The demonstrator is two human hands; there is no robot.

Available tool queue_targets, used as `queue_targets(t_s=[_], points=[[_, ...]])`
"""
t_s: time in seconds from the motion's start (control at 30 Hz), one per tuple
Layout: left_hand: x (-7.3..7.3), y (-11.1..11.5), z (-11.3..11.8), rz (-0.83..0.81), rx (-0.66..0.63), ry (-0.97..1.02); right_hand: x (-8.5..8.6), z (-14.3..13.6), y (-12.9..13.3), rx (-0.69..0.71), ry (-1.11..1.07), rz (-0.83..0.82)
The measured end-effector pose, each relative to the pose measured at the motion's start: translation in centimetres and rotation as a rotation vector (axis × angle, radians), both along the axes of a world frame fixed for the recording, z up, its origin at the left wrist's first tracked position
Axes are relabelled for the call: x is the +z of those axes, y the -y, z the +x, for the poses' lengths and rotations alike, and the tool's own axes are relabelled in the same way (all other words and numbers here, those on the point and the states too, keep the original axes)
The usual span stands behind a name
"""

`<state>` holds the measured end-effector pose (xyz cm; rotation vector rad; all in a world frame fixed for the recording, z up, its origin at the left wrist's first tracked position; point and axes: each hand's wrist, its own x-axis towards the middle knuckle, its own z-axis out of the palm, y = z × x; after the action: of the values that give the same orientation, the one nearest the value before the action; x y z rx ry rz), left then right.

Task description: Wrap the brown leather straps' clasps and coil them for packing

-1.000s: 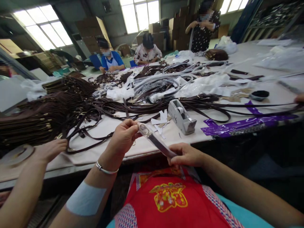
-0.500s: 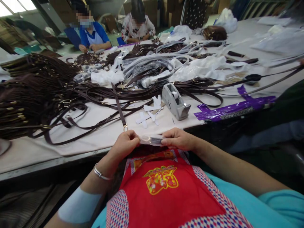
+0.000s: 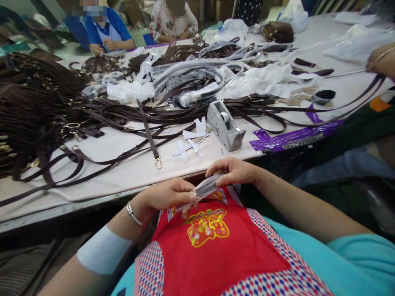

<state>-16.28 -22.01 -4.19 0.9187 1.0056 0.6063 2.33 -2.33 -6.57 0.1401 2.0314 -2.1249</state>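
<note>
A strap in a clear plastic sleeve is stretched between my hands, just off the table edge and above the red apron. My left hand pinches its lower end, beside a bit of metal hardware that shows through the plastic. At the upper end, my right hand has its thumb and fingers closed on the sleeve. On the table beyond lie a brown strap with a gold clasp, white paper strips and a grey tape dispenser.
Brown straps are heaped at the left. Plastic wrapping covers the middle of the table. Purple tape lines the near edge at right. A co-worker's hand holds long straps at the right; two people sit across the table.
The sleeved strap has gone from level to tilted, its right end now higher. My left hand has turned and lowered slightly. At the right, a co-worker's hand has come further into view.
</note>
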Motion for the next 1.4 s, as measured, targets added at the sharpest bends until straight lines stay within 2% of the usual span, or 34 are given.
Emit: queue_targets(t_s=[0.07,0.17,0.23,0.3,0.33,0.4,0.43,0.5,0.57,0.6,0.67,0.73,0.8,0.87,0.93,1.0,1.07,1.1,1.17,1.23,1.27,1.3,1.33,1.4], points=[[-0.8,0.8,0.6,0.004,0.117,0.163,-0.1,0.2,-0.4,-0.019,-0.073,-0.012],[-1.1,1.8,1.8,0.108,0.399,0.406,-0.9,0.0,-0.1,-0.104,-0.235,0.124],[-0.4,1.9,2.0,0.229,0.626,0.567,-2.6,-0.5,0.8,-0.264,-0.293,0.233],[0.7,1.4,1.2,0.340,0.885,0.672,-4.7,-0.9,2.0,-0.418,-0.274,0.307],[1.3,0.9,0.4,0.389,1.022,0.679,-5.7,-1.0,2.7,-0.449,-0.244,0.322],[2.5,-0.1,-1.4,0.494,1.294,0.590,-7.1,-0.8,4.1,-0.386,-0.151,0.272],[2.8,-0.5,-2.3,0.555,1.401,0.499,-7.4,-0.5,4.7,-0.320,-0.091,0.196],[2.7,-0.9,-3.9,0.682,1.533,0.226,-6.9,0.4,5.7,-0.198,0.014,-0.021],[1.6,-0.7,-4.8,0.788,1.528,-0.183,-5.4,1.4,6.0,-0.148,0.050,-0.226],[0.8,-0.4,-5.0,0.833,1.458,-0.410,-4.4,1.9,6.0,-0.146,0.044,-0.301],[-1.0,0.3,-5.0,0.903,1.196,-0.797,-2.3,2.7,5.5,-0.176,0.003,-0.387],[-2.8,0.9,-4.3,0.933,0.870,-0.971,-0.3,3.3,4.5,-0.259,-0.059,-0.421],[-4.0,1.3,-3.2,0.894,0.595,-0.998,1.3,3.6,3.0,-0.387,-0.146,-0.434],[-4.5,1.6,-1.5,0.789,0.369,-0.959,2.3,3.8,1.1,-0.525,-0.206,-0.389],[-4.2,2.1,0.2,0.668,0.178,-0.849,2.5,3.8,-0.9,-0.647,-0.184,-0.181],[-3.2,2.6,1.7,0.552,0.076,-0.637,1.8,3.8,-2.4,-0.681,-0.098,0.156],[-1.8,2.9,2.8,0.415,0.095,-0.341,0.4,3.6,-2.6,-0.589,-0.046,0.412],[-1.2,2.9,3.2,0.351,0.152,-0.181,-0.4,3.3,-2.1,-0.513,-0.049,0.455],[0.1,2.4,3.6,0.266,0.331,0.129,-2.0,2.4,0.2,-0.396,-0.107,0.332],[1.3,1.4,3.6,0.235,0.576,0.396,-3.2,1.4,3.2,-0.351,-0.197,0.088],[1.8,0.8,3.3,0.228,0.700,0.508,-3.6,0.9,4.7,-0.364,-0.240,-0.004],[2.3,0.2,3.1,0.220,0.809,0.604,-3.8,0.5,5.9,-0.397,-0.278,-0.023],[2.7,-0.3,2.8,0.212,0.897,0.679,-3.7,0.0,6.7,-0.452,-0.313,0.040],[3.4,-0.9,2.4,0.210,0.995,0.740,-3.1,-0.8,7.2,-0.610,-0.382,0.327]])
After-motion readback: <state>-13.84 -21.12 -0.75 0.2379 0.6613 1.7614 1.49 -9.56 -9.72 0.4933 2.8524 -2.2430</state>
